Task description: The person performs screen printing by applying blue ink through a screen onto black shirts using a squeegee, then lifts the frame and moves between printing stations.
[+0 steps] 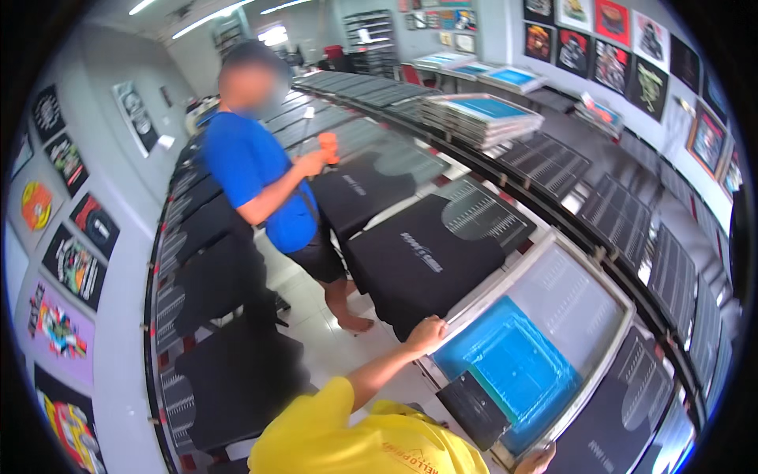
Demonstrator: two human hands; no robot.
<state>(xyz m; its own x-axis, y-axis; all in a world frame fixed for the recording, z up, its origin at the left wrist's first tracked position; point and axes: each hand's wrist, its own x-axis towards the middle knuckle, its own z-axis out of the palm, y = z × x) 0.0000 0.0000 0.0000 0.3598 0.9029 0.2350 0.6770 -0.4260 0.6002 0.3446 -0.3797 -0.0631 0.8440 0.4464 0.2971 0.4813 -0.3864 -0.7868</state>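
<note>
- Screen frame [483,299], pale-rimmed, lies aslant between two black shirts [422,265] on the print table.
- Its mesh is bright blue [505,336] at the near end, translucent grey beyond.
- A dark squeegee [476,407] with a green edge rests across its near side.
- Left hand [427,336]: fingers curled closed on the rim.
- Right hand [537,459]: at the near corner, partly cropped; its grip I cannot tell.

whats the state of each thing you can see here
left hand: fingers curled at the frame's edge
right hand: at the near corner, partly out of view
screen frame: tilted or flat, cannot tell
squeegee: resting over the frame's near side
black shirt: laid out, pale print showing
orange tool: held by co-worker
ceiling light: lit
</note>
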